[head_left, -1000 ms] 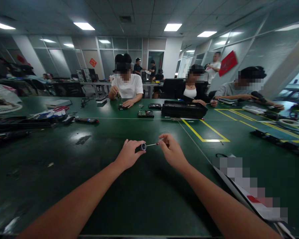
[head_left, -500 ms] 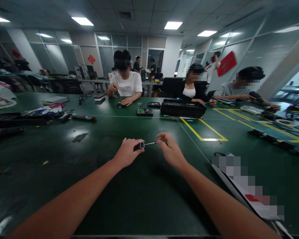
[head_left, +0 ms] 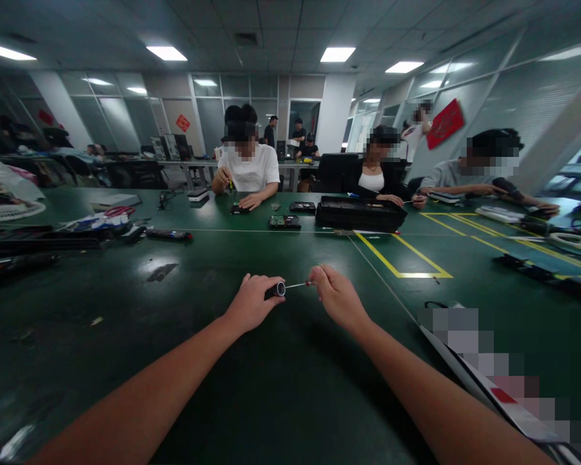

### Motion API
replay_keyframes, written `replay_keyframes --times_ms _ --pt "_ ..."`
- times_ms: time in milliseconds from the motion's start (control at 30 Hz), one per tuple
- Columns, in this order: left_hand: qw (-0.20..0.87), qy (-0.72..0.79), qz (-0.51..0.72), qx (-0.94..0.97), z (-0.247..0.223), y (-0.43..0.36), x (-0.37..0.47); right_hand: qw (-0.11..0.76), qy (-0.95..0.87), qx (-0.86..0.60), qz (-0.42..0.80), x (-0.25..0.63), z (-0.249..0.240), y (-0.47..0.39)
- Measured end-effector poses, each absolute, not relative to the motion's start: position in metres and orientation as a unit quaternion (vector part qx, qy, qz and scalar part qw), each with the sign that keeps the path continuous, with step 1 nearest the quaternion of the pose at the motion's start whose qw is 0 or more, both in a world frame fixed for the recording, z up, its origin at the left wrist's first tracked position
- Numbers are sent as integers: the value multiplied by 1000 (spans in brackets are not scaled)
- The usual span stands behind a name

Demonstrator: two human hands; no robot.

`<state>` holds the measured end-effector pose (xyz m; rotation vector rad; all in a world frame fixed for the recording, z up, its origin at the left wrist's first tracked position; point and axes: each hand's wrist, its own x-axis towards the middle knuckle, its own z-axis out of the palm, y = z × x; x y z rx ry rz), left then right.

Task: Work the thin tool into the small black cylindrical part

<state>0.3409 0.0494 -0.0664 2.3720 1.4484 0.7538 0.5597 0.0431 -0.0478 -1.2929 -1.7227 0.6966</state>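
Head view: left hand (head_left: 252, 303) curls firmly round dark cylinder (head_left: 274, 291), pale-rimmed end at three o'clock. Right hand (head_left: 337, 298), fingers nearly closed, pinches red end of thin metal rod (head_left: 297, 285); rod's far end apparently reaches rim, contact unclear. From cylinder, above green table (head_left: 232, 407): circuit-board unit (head_left: 285, 222) at twelve, long black case (head_left: 361, 214) at two, dark pen-shaped tool (head_left: 168, 234) at ten.
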Motion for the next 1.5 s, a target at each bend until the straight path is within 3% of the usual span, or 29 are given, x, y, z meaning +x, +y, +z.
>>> replay_keyframes --times_ms 367,533,733,1133,1500 --pt "156 505 280 802 -64 49 342 528 -604 -461 379 553 -46 44" --pt "102 465 286 831 -59 49 344 588 -422 -457 517 553 -58 56" --pt "132 502 246 818 -66 55 340 607 -401 -519 450 560 -68 64" --pt "186 514 290 785 -61 51 336 640 -456 -501 363 558 -56 58" --pt "202 511 188 814 -44 36 362 635 -468 -500 357 558 -52 55"
